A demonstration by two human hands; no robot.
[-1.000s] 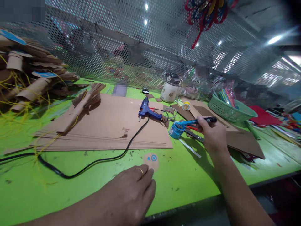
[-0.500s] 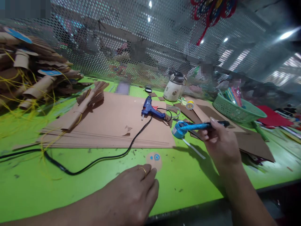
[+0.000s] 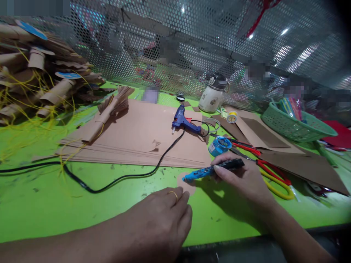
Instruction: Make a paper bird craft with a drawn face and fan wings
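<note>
Here, the right hand [image 3: 237, 177] is wrapped around a pen [image 3: 204, 172], its blue tip at a paper disc [image 3: 189, 188] on the table [image 3: 109, 212]. The left hand [image 3: 160, 219] rests on the disc's near edge, grip unclear. Beyond, an open jar [image 3: 215, 149] holds blue paint [image 3: 225, 141]; a basket [image 3: 294, 128] holds colourful packets [image 3: 292, 108].

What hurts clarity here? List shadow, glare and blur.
Head view: the right hand casts a dark shadow on the green table; head view, upper right: overhead lights glare white; head view, background: everything beyond the perforated mesh is dim and indistinct, with pixelated patches.
</note>
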